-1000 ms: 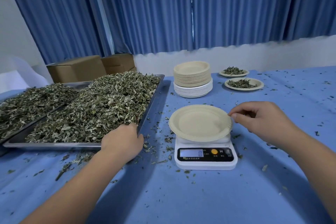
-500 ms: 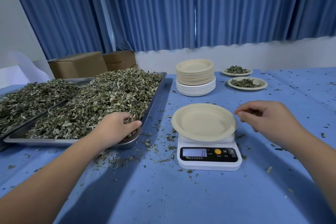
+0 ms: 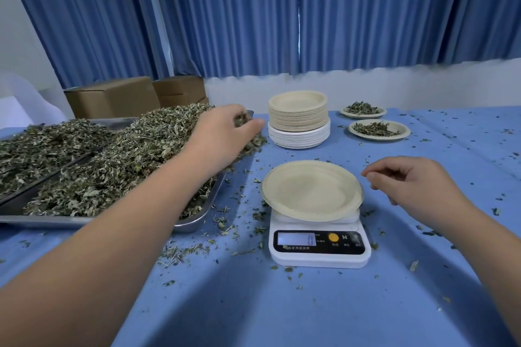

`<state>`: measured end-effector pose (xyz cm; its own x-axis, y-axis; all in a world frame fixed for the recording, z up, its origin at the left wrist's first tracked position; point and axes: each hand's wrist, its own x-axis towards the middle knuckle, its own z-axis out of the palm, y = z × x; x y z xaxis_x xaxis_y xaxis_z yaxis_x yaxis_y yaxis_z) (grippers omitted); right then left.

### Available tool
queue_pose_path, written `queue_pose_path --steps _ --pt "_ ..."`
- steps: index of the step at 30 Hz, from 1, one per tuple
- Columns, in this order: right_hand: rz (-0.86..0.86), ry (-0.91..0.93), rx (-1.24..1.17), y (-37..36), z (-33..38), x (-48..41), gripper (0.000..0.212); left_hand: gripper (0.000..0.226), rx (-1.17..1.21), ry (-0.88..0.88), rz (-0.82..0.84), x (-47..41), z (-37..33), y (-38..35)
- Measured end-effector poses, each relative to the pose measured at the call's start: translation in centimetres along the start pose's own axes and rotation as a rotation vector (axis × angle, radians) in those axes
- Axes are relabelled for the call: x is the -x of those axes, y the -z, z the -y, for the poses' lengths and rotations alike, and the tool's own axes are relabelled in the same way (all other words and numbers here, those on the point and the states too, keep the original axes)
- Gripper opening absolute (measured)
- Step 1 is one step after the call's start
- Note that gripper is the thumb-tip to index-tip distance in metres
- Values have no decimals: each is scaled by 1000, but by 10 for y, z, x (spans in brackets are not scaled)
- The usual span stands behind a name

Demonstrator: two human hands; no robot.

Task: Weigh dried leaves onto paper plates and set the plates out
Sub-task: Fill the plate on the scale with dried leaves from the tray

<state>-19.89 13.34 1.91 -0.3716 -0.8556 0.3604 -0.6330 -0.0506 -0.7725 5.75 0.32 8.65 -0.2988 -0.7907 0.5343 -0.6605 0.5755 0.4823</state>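
An empty beige paper plate (image 3: 311, 191) rests on a small white digital scale (image 3: 320, 245) whose display reads 0. My left hand (image 3: 225, 132) reaches over the far right corner of a metal tray (image 3: 194, 222) heaped with dried leaves (image 3: 118, 166), its fingers curled around a clump of leaves. My right hand (image 3: 411, 180) hovers just right of the plate's rim, fingers loosely curled, holding nothing. A tall stack of paper plates (image 3: 298, 118) stands behind the scale. Two filled plates, one (image 3: 379, 129) nearer and one (image 3: 362, 110) farther, sit at the back right.
A second tray of dried leaves (image 3: 36, 146) lies at the far left. Cardboard boxes (image 3: 112, 97) stand behind the trays. Leaf crumbs (image 3: 225, 228) litter the blue tablecloth between tray and scale. Blue curtains hang behind the table.
My left hand moved from the tray's near edge up to its far right corner and closed on leaves. My right hand let go of the plate rim and drew slightly right.
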Motion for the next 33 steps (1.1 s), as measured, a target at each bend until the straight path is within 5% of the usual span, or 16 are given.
queue_pose_path --steps 9,13,21,24,28,30,33 --pt "-1 -7 -18 1 -3 1 28 31 -186 -277 350 9 -38 -71" --pt "5 21 -10 1 -3 1 28 48 -254 -349 437 16 -37 -81" --pt "14 43 0 0 0 1 26 67 -184 -398 369 21 -20 -56" --pt "13 40 16 1 0 1 26 67 68 -313 337 23 -14 -47" --pt "11 33 25 0 0 2 26 40 504 -115 324 27 -13 -43" --pt "11 32 25 0 0 1 26 24 442 -111 262 23 -7 -39" --pt "7 35 26 0 0 0 26 26 23 -115 109 8 20 -26"
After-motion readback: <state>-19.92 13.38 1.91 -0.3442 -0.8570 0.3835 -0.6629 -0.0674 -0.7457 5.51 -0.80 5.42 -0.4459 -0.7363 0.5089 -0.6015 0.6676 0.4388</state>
